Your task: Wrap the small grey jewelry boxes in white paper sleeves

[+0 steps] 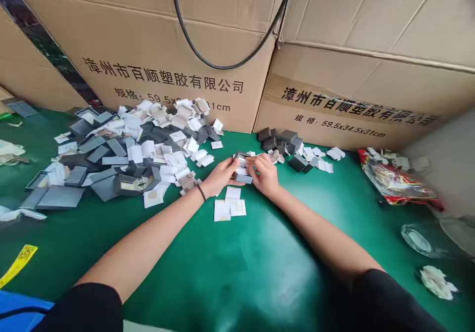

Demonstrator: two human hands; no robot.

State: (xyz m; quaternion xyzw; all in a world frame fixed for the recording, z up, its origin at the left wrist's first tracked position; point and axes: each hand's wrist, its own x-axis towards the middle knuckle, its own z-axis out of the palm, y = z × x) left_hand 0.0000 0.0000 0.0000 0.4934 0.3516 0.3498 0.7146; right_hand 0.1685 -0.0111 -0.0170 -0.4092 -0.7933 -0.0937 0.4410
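Note:
My left hand is closed around a small grey box that stands open, with white lining inside. My right hand meets it from the right, its fingers closed at the white insert in the box. What exactly the right fingertips pinch is partly hidden. Just below both hands, several flat white cards lie on the green table. To the left spreads a large heap of grey boxes and white inserts, many boxes open.
Dark closed boxes sit behind my right hand beside scattered white pieces. Large cartons wall off the back, with a black cable hanging before them. At right lie a red plastic bag, a clear dish and crumpled paper.

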